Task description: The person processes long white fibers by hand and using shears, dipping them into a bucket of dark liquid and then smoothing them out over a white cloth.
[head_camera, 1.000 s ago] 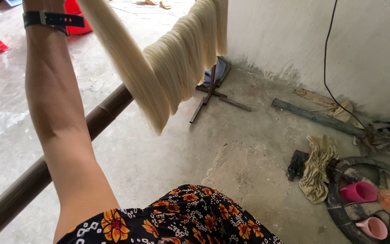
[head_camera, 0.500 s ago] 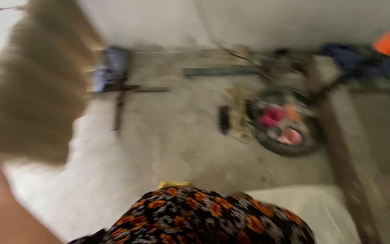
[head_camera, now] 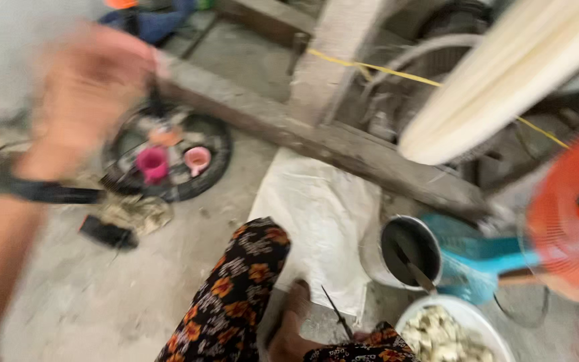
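The view has swung since half a second ago: the tyre (head_camera: 169,151), then right of centre, now lies just below and right of the raised left hand (head_camera: 85,94), and the bundle of pale strands (head_camera: 504,80), then at far left, now hangs well away to the hand's right.

Left hand: raised, badly blurred; holds nothing visible; whether the fingers are spread or closed, I cannot tell. A dark watch strap (head_camera: 41,191) circles the wrist below it. Right hand: not in view.

Inside the tyre, just right of the wrist, sit a pink cup (head_camera: 152,163) and a paler cup (head_camera: 198,159). A wooden beam (head_camera: 330,144) runs from behind the hand toward the lower right. Far right of the hand: a grey bucket (head_camera: 407,251), a white bowl (head_camera: 450,332) of pale pieces, and a blurred orange fan (head_camera: 574,214). The person's floral trousers (head_camera: 232,302) are below the hand.
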